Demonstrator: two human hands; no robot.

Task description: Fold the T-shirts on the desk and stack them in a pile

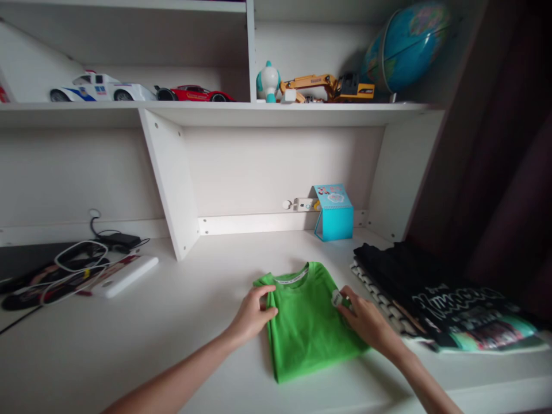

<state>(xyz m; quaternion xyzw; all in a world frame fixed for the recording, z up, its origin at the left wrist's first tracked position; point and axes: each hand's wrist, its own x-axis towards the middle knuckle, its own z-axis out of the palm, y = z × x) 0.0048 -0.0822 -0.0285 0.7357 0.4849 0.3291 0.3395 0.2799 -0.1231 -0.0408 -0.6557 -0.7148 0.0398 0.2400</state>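
Observation:
A folded green T-shirt (308, 325) lies on the white desk (190, 322), collar away from me. My left hand (252, 313) rests on the shirt's left edge, fingers curled and pinching the fabric near the shoulder. On the right edge, my right hand (364, 319) pinches the fabric beside a small white tag (337, 298).
A stack of dark printed clothes (435, 302) lies right of the shirt. A turquoise card stand (334, 213) sits at the back. Cables, a charger and a white flat device (121, 276) lie at the left. Toy cars, an excavator and a globe (405, 43) stand on the shelf above.

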